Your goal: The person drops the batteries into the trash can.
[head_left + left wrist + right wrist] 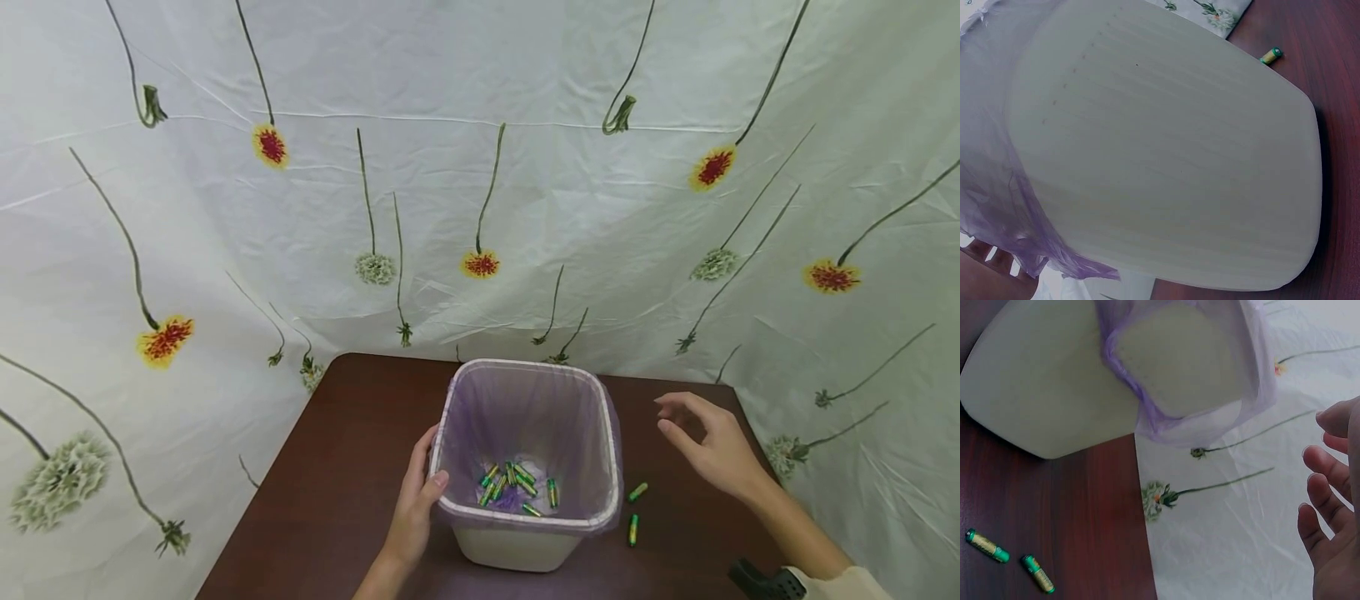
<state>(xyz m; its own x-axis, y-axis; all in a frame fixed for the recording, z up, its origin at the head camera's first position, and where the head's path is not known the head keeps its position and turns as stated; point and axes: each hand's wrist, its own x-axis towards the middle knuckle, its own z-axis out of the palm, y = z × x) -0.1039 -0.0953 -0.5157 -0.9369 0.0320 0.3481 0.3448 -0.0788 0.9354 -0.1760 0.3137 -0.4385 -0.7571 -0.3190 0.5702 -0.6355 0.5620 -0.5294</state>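
A pale waste bin (517, 548) stands on the table, lined with a thin purple plastic bag (611, 417) folded over its rim. Several green-and-gold batteries (552, 492) lie loose on the bin's floor. My left hand (414, 504) grips the bin's left rim, its thumb over the edge and fingers outside. In the left wrist view the bin wall (1179, 156) fills most of the picture. My right hand (712, 446) is in the air right of the bin, fingers loosely bent, holding nothing. Two batteries, one nearer (633, 530) and one farther (638, 492), lie on the table below it.
The dark reddish-brown table (360, 433) extends on both sides of the bin. White cloth with printed flowers (420, 167) hangs behind and at the sides. A black wristband (765, 581) sits on the right wrist.
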